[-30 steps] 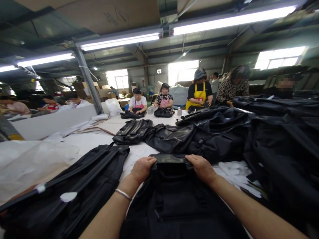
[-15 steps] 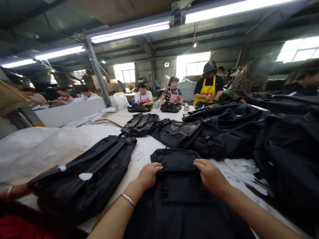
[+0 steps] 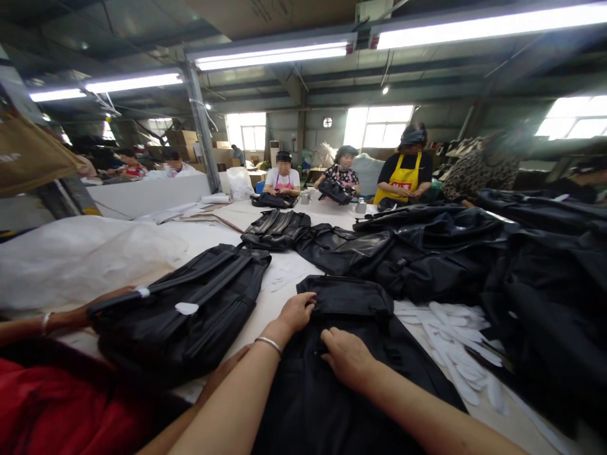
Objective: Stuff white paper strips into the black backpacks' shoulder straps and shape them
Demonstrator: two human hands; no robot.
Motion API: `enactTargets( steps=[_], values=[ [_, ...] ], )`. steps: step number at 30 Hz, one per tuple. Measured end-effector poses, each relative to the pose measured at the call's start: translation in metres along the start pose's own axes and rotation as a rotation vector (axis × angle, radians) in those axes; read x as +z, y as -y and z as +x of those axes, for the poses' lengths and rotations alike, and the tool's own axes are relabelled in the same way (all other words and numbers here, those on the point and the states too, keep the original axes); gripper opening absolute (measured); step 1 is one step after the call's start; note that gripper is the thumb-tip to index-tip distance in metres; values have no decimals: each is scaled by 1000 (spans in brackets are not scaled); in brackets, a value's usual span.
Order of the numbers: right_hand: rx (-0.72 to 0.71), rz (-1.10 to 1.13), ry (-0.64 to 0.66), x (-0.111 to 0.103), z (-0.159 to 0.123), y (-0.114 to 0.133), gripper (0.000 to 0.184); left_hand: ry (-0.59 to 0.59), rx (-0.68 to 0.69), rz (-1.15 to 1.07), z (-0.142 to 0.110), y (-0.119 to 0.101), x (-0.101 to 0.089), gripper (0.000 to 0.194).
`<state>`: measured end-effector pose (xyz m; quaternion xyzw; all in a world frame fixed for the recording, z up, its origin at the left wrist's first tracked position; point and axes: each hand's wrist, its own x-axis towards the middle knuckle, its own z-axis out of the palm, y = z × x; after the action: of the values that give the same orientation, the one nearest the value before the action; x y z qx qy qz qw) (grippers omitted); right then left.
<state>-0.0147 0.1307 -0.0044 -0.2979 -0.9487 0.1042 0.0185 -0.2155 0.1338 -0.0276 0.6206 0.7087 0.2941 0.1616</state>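
A black backpack (image 3: 308, 411) lies in front of me on the white table, its front facing up and its top flap (image 3: 353, 296) pointing away from me. My left hand (image 3: 296, 313) is closed at the left edge of that flap. Just below and to the right of it, my right hand (image 3: 348, 359) pinches at the left side of the bag's front, where a strap and buckle sit. Its fingertips hide what exactly they hold. A dark buckle (image 3: 392, 357) shows on the right side of the front.
To my left, a co-worker in a red garment (image 3: 57, 404) handles another black backpack (image 3: 222, 284) with a white tag (image 3: 186, 308). Black bags (image 3: 436, 265) are heaped at right beside white strips (image 3: 462, 341). Across the table (image 3: 279, 272) several people work. Clear plastic sheeting (image 3: 85, 259) lies left.
My right hand has left the flap's right corner and moved left and toward me, beside my left hand. Across the table, a co-worker has lifted a black bag. The view has shifted slightly.
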Motion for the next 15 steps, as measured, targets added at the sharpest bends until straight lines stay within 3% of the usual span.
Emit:
enactTargets(
  steps=[4, 7, 12, 15],
  values=[
    [-121, 66, 32, -2, 17, -7, 14, -25, -39, -18, 0, 3, 5, 32],
    [-137, 27, 14, -8, 14, 0, 17, -31, -74, -13, 0, 4, 5, 31],
    [-448, -115, 8, -14, -46, 23, 8, -26, -107, -14, -3, 9, 4, 27],
    [-465, -137, -95, -21, -72, 26, 5, -21, -130, -26, -3, 8, 4, 26]
  ],
)
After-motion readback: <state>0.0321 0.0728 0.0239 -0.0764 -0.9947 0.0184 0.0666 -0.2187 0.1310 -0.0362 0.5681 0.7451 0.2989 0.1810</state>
